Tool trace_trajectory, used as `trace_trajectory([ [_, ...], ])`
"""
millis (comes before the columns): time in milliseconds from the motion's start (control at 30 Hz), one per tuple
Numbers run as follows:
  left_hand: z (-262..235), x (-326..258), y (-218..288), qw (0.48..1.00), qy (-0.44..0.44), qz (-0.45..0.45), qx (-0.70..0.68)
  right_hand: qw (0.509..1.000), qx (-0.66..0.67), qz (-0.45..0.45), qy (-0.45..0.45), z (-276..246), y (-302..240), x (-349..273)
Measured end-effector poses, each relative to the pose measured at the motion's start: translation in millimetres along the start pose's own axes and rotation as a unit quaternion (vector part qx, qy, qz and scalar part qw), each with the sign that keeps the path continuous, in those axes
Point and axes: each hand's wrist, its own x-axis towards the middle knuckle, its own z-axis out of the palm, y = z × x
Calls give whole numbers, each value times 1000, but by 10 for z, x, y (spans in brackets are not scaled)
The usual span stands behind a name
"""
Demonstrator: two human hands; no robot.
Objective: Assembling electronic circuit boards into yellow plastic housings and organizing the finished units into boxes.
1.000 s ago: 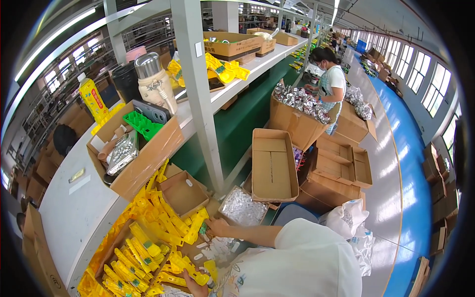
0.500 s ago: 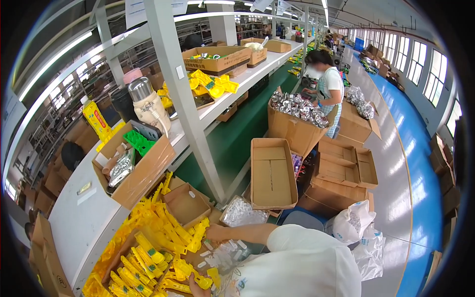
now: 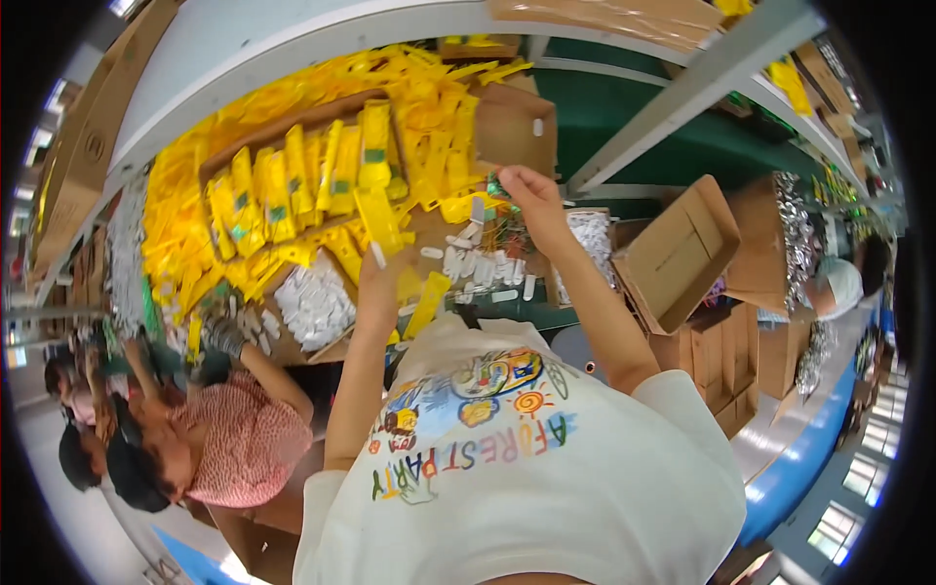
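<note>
My left hand (image 3: 375, 288) is closed around a long yellow plastic part (image 3: 380, 219) that points away from me. A small white oblong piece (image 3: 378, 255) shows at its fingertips. To the right and farther off, my right hand (image 3: 536, 205) pinches a small green piece (image 3: 496, 185), perhaps a circuit board; its detail is too small to make out. Thin coloured wires (image 3: 502, 229) lie just below that hand. Loose white oblong pieces (image 3: 478, 265) are scattered on the work surface between my hands.
A carton of upright yellow parts (image 3: 283, 195) stands among piled yellow parts. White pieces fill a bag (image 3: 315, 304) to the left and a box (image 3: 588, 234) to the right. An open carton (image 3: 678, 253) stands at right. A co-worker's gloved hand (image 3: 226, 336) works at left.
The view has swung down and turned onto my workspace. My right hand has lifted from the pieces near the small box and now holds a small green piece. The co-worker at left has come into view.
</note>
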Motion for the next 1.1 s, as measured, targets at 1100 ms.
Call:
trace_trajectory([
  [1100, 300, -182, 162, 973, -124, 192, 28, 976, -49, 37, -208, 383, -27, -349],
])
